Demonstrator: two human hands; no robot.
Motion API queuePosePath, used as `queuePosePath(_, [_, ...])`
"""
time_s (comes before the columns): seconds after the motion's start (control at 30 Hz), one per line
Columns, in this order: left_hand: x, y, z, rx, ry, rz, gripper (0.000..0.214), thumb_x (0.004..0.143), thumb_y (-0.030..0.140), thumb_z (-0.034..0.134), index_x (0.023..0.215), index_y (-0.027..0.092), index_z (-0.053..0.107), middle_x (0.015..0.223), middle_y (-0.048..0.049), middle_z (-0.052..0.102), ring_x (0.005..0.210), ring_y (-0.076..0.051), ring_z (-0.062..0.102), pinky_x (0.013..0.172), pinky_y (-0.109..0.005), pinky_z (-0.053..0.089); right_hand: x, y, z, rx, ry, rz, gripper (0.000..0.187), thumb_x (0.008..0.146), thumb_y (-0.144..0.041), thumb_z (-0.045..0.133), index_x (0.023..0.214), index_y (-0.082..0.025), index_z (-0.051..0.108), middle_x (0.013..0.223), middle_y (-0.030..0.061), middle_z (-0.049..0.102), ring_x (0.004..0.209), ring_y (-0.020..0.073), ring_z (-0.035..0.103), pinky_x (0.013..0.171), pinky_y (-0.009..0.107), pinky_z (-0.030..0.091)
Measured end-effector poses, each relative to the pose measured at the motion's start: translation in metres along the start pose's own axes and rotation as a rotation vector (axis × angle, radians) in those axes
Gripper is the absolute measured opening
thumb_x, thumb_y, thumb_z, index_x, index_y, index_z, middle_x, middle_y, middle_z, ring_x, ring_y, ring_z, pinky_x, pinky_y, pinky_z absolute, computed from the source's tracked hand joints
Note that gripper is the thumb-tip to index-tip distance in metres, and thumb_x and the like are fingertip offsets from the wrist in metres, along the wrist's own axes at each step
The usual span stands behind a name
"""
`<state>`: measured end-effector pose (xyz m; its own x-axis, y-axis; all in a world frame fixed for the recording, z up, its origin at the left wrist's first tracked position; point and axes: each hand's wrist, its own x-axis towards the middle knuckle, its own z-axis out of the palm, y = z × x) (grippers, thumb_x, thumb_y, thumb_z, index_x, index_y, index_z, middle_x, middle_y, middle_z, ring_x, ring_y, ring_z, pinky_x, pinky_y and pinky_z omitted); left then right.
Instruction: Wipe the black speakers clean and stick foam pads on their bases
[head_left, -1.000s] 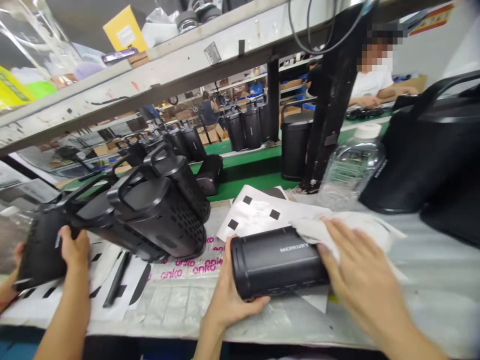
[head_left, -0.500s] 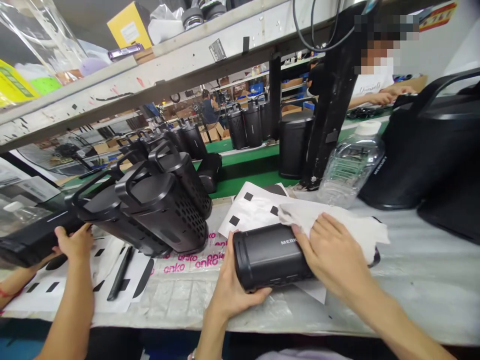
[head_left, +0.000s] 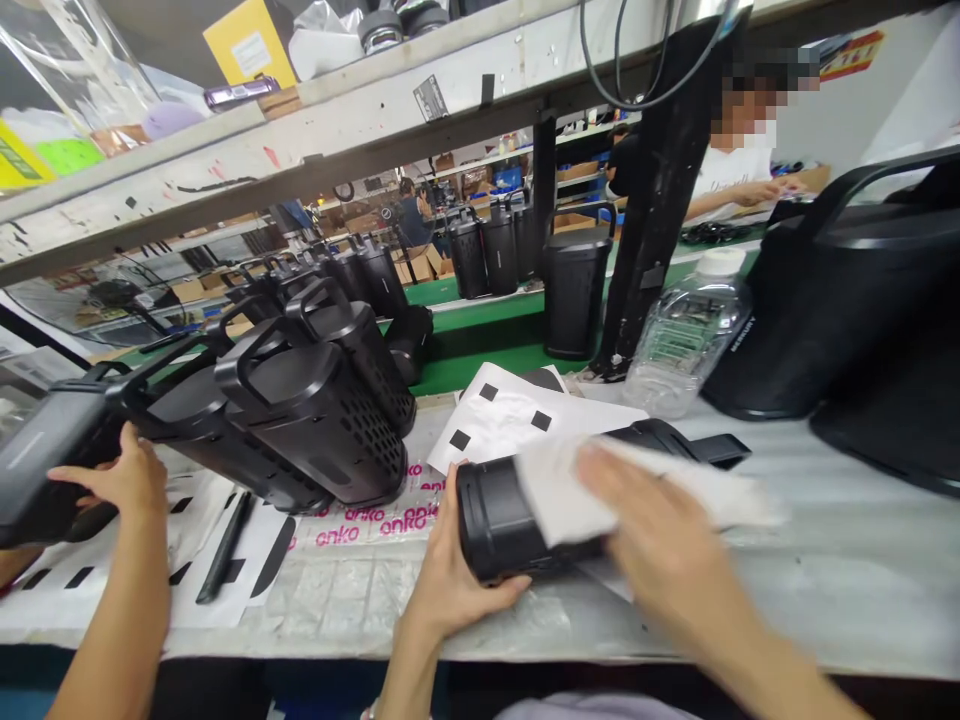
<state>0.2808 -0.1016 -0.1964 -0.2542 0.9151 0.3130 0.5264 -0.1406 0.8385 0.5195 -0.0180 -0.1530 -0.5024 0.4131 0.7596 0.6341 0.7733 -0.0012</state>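
A black handled unit [head_left: 495, 510], shaped like a portable speaker, lies on its side on the bench with its handle to the right. My left hand [head_left: 450, 580] grips its left end, with the thumb below and the fingers behind. In my right hand [head_left: 660, 530], blurred by motion, is a white cloth [head_left: 559, 490] that lies across the unit's upper face and hides its lettering. Beneath and behind the unit are white sheets [head_left: 502, 410] with black squares.
Several upright black units [head_left: 315, 430] stand to the left. A co-worker's hand [head_left: 131, 480] holds another unit [head_left: 56, 450] there. A clear bottle [head_left: 686, 330] and large black units [head_left: 795, 310] stand at right. Overhead runs a shelf [head_left: 337, 120]; behind is a green conveyor [head_left: 487, 345].
My right hand has swept the cloth left and down over the unit, covering the lettering and baring its handle. My left hand keeps its grip. The co-worker's unit has turned and tilted up.
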Motion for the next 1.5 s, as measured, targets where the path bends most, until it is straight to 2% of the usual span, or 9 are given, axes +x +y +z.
queuePosePath(0.07, [0.000,0.005,-0.003,-0.002,-0.048,-0.009,0.120,0.061,0.032,0.087,0.158,0.022,0.018,0.162,-0.0160,0.031,0.150,-0.036,0.027,0.123,-0.053,0.021,0.002,0.041,-0.004,-0.057,-0.038,0.257,0.046,0.097,-0.031,0.037,0.129,-0.011,0.063,0.130,0.0160,0.065,0.125,0.0342,0.058,0.103,0.054,0.043])
queuePosePath(0.13, [-0.002,0.010,-0.005,-0.048,-0.076,-0.043,0.122,0.064,0.031,0.086,0.159,0.026,0.010,0.164,-0.0127,0.026,0.151,-0.034,0.025,0.124,-0.051,0.020,0.004,0.069,-0.006,0.025,-0.079,0.499,0.048,0.097,-0.043,0.035,0.120,-0.015,0.067,0.123,0.0144,0.069,0.120,0.0337,0.060,0.101,0.052,0.045])
queuePosePath(0.23, [-0.007,0.020,-0.004,-0.150,-0.083,-0.063,0.123,0.070,0.028,0.082,0.158,0.033,-0.003,0.167,-0.0073,0.018,0.153,-0.030,0.019,0.124,-0.048,0.023,0.005,0.081,-0.004,0.151,-0.049,0.658,0.044,0.094,-0.047,0.035,0.101,-0.019,0.068,0.110,0.0136,0.071,0.108,0.0286,0.063,0.096,0.042,0.049])
queuePosePath(0.33, [-0.016,0.031,0.002,-0.273,0.020,0.001,0.094,0.083,0.035,0.072,0.158,0.033,0.015,0.169,-0.0027,0.014,0.155,-0.027,0.013,0.125,-0.042,0.022,0.005,0.074,0.000,0.186,0.020,0.691,0.040,0.092,-0.048,0.034,0.093,-0.021,0.063,0.103,0.0131,0.069,0.103,0.0280,0.062,0.094,0.042,0.048])
queuePosePath(0.43, [-0.022,0.040,0.013,-0.346,0.187,-0.006,0.061,0.093,0.038,0.060,0.151,0.032,0.040,0.165,-0.0002,0.028,0.153,-0.023,0.020,0.123,-0.034,0.026,0.006,0.068,0.001,0.203,0.067,0.733,0.036,0.089,-0.050,0.036,0.092,-0.024,0.060,0.100,0.0124,0.068,0.100,0.0291,0.061,0.092,0.044,0.047])
queuePosePath(0.6, [-0.021,0.043,0.027,-0.371,0.364,-0.034,0.054,0.093,0.032,0.061,0.146,0.030,0.049,0.157,0.0023,0.042,0.148,-0.019,0.033,0.119,-0.024,0.032,0.010,0.068,0.000,0.245,0.068,0.776,0.031,0.086,-0.048,0.039,0.093,-0.026,0.060,0.096,0.0116,0.067,0.098,0.0304,0.060,0.091,0.045,0.045])
queuePosePath(0.8, [-0.019,0.039,0.029,-0.595,0.350,-0.064,0.054,0.090,0.028,0.059,0.144,0.028,0.051,0.155,0.0033,0.045,0.148,-0.020,0.034,0.117,-0.024,0.036,0.007,0.066,0.002,0.270,0.091,0.785,0.030,0.085,-0.046,0.041,0.094,-0.026,0.061,0.098,0.0113,0.066,0.101,0.0305,0.059,0.094,0.046,0.044])
queuePosePath(1.3, [-0.017,0.053,0.025,-0.564,0.403,-0.068,0.051,0.089,0.026,0.065,0.139,0.026,0.057,0.152,-0.0011,0.049,0.146,-0.023,0.038,0.116,-0.024,0.038,-0.007,0.072,0.009,0.262,0.151,0.715,0.027,0.090,-0.044,0.044,0.088,-0.025,0.063,0.101,0.0077,0.067,0.104,0.0276,0.059,0.096,0.043,0.044])
queuePosePath(1.5, [-0.016,0.055,0.026,-0.559,0.429,-0.073,0.046,0.091,0.025,0.063,0.136,0.032,0.060,0.150,0.0029,0.052,0.144,-0.018,0.040,0.113,-0.017,0.038,-0.008,0.074,0.012,0.278,0.199,0.692,0.026,0.088,-0.043,0.046,0.087,-0.025,0.065,0.098,0.0054,0.068,0.102,0.0277,0.060,0.094,0.043,0.045])
